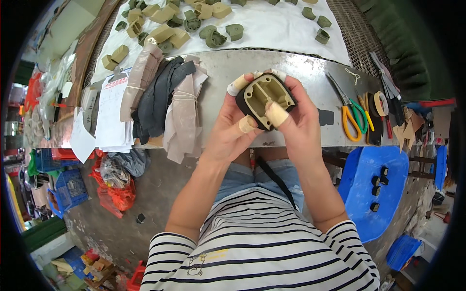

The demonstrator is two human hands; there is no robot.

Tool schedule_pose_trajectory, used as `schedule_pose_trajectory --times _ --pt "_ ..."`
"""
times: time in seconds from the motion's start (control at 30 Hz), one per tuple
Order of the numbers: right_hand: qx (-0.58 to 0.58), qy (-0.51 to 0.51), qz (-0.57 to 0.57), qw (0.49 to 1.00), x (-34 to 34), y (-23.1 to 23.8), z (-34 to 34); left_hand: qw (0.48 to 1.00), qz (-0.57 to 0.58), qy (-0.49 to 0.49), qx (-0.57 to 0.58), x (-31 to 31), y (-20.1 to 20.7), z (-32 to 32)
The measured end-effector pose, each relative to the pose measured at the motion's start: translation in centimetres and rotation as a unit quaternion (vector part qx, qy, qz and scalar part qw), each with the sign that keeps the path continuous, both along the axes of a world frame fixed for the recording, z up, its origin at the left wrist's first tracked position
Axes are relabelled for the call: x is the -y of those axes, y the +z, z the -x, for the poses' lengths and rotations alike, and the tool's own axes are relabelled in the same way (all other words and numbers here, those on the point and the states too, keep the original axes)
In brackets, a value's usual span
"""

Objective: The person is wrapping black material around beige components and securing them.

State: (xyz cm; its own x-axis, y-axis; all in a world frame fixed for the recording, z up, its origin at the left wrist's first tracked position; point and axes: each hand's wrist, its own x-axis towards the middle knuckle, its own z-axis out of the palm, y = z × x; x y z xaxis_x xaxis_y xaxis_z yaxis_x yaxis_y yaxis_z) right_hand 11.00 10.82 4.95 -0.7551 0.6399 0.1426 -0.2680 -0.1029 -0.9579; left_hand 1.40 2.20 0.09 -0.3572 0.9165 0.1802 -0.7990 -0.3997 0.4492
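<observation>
Tan housing (260, 96) — black-sided, held in grip of left hand (225, 125) and right hand (303, 116); blue tub (357, 194) — black pieces (375, 181) inside.

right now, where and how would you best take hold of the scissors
Probably by the orange handle, with the right hand coming from the near edge of the table. The scissors lie with the handle toward the person and the blades pointing away, so that approach should avoid the blades. The right hand would need freeing first: it is gripping the tan part.
</observation>
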Motion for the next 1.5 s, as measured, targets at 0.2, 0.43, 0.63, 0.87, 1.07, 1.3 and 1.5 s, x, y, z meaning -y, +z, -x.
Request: schedule_pose_trajectory --times 0.2,0.43,0.63,0.87,1.07,1.3,1.5 --pt "-0.036 0.004 0.031 0.999 0.5 -0.9 -0.2 1.000 0.006 0.016 0.005 0.2 0.2 0.0" --pt "-0.114 0.104 0.268 0.951 -0.7 -0.9 -0.1 1.000 0.011 0.004 -0.009 0.2 0.1 0.4" --pt "-0.088 0.085 0.272 0.954 -1.4 -0.2 0.0 0.997 -0.008 0.023 -0.076 0.1 0.6 0.5" --pt "-0.040 0.069 0.145 0.986 -2.0 0.2 0.5 0.995 0.014 0.049 -0.086 -0.4 1.0 0.4" --pt "-0.069 -0.026 -0.104 0.992 -0.1 -1.3 -0.1 0.995 0.042 0.073 -0.057 -0.4 1.2 0.6" --pt "-0.091 -0.015 0.143 0.985 1.6 0.1 0.6 0.987 0.010 0.100 -0.123 -1.0 0.2 0.7" --pt "-0.040 -0.069 0.001 0.997 -0.3 -1.0 0.3 0.977 0.108 0.064 -0.170 -0.3 2.2 2.3"
